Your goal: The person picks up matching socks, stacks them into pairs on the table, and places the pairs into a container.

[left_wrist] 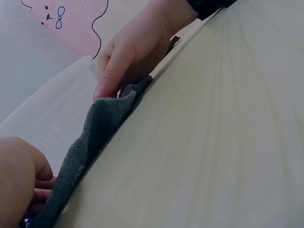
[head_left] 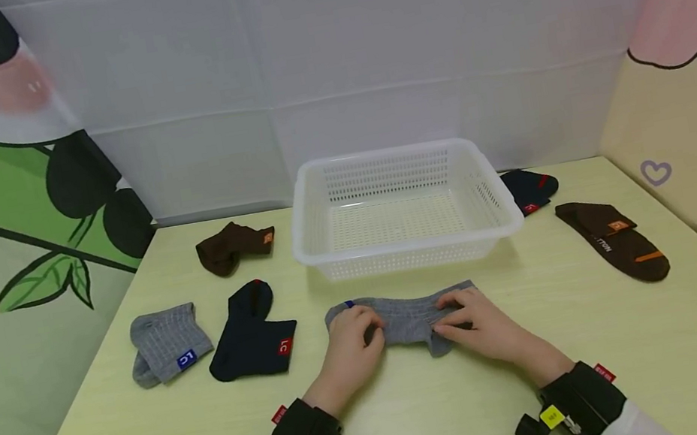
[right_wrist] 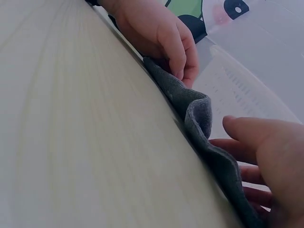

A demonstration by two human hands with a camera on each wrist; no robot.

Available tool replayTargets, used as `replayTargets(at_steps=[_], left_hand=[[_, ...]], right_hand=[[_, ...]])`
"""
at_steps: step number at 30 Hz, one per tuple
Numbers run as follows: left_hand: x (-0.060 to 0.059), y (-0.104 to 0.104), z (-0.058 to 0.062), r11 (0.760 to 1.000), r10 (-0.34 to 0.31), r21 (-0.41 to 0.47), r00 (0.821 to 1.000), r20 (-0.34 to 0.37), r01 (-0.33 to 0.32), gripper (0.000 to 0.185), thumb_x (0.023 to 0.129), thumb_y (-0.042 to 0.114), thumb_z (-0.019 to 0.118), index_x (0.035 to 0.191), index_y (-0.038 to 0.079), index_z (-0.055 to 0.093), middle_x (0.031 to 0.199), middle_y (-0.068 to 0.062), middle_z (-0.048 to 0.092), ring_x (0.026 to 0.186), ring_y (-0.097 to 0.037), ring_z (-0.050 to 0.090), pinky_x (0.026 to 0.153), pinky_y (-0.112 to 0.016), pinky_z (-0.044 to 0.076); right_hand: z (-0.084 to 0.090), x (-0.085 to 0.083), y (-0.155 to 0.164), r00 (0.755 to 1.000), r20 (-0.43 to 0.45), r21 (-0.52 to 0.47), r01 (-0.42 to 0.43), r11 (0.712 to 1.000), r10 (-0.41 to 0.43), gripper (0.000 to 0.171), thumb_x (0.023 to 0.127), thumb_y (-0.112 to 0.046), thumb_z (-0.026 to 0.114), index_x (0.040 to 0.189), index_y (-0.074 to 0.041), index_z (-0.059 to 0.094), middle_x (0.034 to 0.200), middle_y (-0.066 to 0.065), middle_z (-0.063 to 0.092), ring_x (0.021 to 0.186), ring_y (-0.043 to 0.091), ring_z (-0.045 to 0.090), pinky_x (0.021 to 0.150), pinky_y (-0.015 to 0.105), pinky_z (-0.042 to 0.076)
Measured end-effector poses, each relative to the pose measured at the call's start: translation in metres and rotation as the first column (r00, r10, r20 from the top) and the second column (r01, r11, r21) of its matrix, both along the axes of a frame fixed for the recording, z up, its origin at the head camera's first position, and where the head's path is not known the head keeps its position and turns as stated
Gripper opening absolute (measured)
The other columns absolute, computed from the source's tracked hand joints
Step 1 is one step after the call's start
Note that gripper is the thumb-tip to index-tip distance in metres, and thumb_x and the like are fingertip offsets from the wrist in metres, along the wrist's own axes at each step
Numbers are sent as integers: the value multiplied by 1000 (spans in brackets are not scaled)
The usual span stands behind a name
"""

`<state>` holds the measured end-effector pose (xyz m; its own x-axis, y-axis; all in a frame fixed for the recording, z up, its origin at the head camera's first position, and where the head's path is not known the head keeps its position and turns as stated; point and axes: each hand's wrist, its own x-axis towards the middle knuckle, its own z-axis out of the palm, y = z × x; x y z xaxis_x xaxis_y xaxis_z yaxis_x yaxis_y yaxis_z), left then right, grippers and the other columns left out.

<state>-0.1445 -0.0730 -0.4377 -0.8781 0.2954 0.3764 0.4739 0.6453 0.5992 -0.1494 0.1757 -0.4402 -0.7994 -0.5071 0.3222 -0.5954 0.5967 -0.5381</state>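
A grey sock [head_left: 408, 318] lies stretched sideways on the table in front of the basket, its heel pointing toward me. My left hand [head_left: 351, 342] is over its left end, fingers curled and thumb close to the forefinger, pinching the knit. At the other end my right hand [head_left: 478, 322] rests its fingertips on the fabric near the cuff. The right wrist view shows that hand's thumb [right_wrist: 237, 124] lifted apart from its fairly straight fingers. A raised fold of the sock [right_wrist: 199, 114] stands between the hands there. Part of the left end is hidden under my left hand.
A white plastic basket [head_left: 408, 246] stands behind the sock. To the left lie a brown sock [head_left: 233, 247], a grey sock [head_left: 169, 341] and a navy sock [head_left: 251, 339]. On the right are another navy sock [head_left: 529, 189], partly behind the basket, and another brown sock [head_left: 612, 240].
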Motion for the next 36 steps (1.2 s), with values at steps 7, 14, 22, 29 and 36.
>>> replayTargets(at_steps=[7, 14, 22, 29, 36], left_hand=[[-2, -2, -3, 999, -35, -37, 999, 21, 36, 9, 87, 5, 60, 81, 9, 65, 108, -11, 62, 106, -30, 55, 104, -51, 29], [-1, -3, -1, 996, -47, -71, 998, 28, 49, 3, 84, 6, 62, 85, 8, 63, 117, -12, 60, 120, -32, 50, 110, -59, 16], [3, -2, 3, 993, 58, -111, 992, 109, -46, 16, 87, 16, 59, 99, 13, 68, 138, -17, 46, 135, -42, 26, 101, -68, 5], [3, -2, 3, 988, 94, -134, 980, 174, -71, 28, 88, 17, 55, 114, 17, 66, 148, -25, 31, 139, -42, 18, 101, -68, 3], [6, -2, 4, 976, 150, -181, 972, 180, -117, 37, 89, 20, 53, 125, 16, 63, 150, -29, 23, 138, -46, 15, 101, -69, 4]], right_hand=[[1, 0, -2, 984, 23, -22, 179, 984, -179, 6, 82, -17, 73, 82, -12, 75, 103, 10, 62, 95, 27, 54, 80, 42, 45], [1, -2, 0, 967, -51, 31, 251, 968, -249, 18, 72, -24, 82, 80, -15, 69, 96, 5, 60, 88, 24, 55, 78, 40, 45], [0, -4, 1, 956, -43, 38, 292, 956, -290, 21, 72, -21, 81, 84, -10, 67, 101, 11, 61, 96, 31, 56, 83, 45, 46], [0, -5, 2, 951, -52, 37, 308, 951, -306, 24, 74, -18, 80, 89, -5, 67, 106, 16, 61, 99, 35, 56, 86, 48, 45], [0, -5, 3, 940, -78, 19, 334, 942, -332, 22, 73, -14, 80, 88, -5, 67, 104, 17, 62, 99, 37, 55, 86, 48, 45]])
